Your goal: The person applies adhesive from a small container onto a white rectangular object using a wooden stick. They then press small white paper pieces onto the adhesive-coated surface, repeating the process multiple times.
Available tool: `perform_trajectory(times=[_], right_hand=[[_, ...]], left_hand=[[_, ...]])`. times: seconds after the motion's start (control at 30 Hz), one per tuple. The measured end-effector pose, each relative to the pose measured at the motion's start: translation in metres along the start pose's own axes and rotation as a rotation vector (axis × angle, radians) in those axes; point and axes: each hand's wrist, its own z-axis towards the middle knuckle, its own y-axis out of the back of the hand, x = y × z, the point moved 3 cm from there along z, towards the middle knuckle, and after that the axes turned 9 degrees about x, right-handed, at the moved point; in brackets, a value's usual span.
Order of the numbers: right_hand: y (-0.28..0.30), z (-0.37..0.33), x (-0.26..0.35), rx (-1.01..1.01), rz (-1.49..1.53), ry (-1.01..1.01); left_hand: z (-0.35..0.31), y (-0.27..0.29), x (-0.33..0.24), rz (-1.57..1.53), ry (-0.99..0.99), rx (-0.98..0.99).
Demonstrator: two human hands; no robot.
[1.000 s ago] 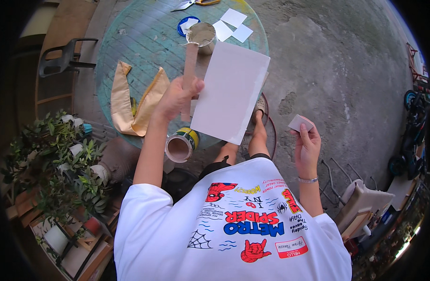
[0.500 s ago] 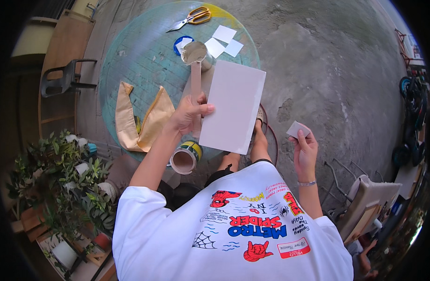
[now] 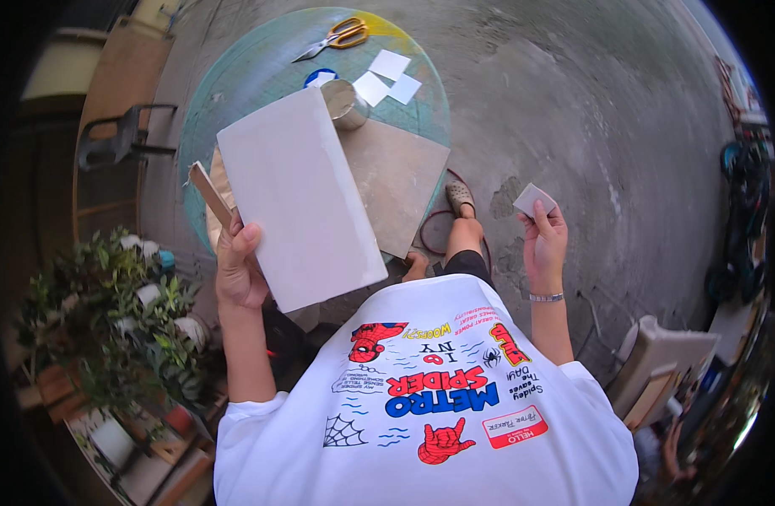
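Observation:
My left hand (image 3: 242,268) grips a white-coated rectangular board (image 3: 307,207) by its left edge, thumb on the front face. A flat wooden strip (image 3: 210,196) pokes out beside the board from the same grip; whether it is fixed to the board's back is hidden. Away to the right, my right hand (image 3: 545,249) pinches a small pale square piece (image 3: 535,199) between thumb and fingers, apart from the board. Behind the board's upper corner stands an open metal can (image 3: 343,103) on the round green table (image 3: 227,80).
Gold-handled scissors (image 3: 347,34), several white squares (image 3: 389,65) and a blue lid (image 3: 318,78) lie on the table's far side. A flat brownish panel (image 3: 404,173) rests at its near right. Tan cloth (image 3: 212,223) is partly covered. Potted plants (image 3: 121,312) crowd the left; a grey chair (image 3: 121,139) stands beyond.
My left hand has swung left and nearer with the board and strip, tilting both. The board has left the brownish panel uncovered and now covers much of the cloth. The right hand moved little.

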Motion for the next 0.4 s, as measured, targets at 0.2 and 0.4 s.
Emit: perform_trajectory(times=[0.2, 0.4], right_hand=[[-0.029, 0.116, 0.009, 0.251, -0.058, -0.111], [-0.068, 0.219, 0.028, 0.537, -0.211, -0.251]], left_hand=[[0.001, -0.025, 0.071, -0.170, -0.315, -0.460], [0.032, -0.058, 0.139, -0.303, -0.603, -0.869]])
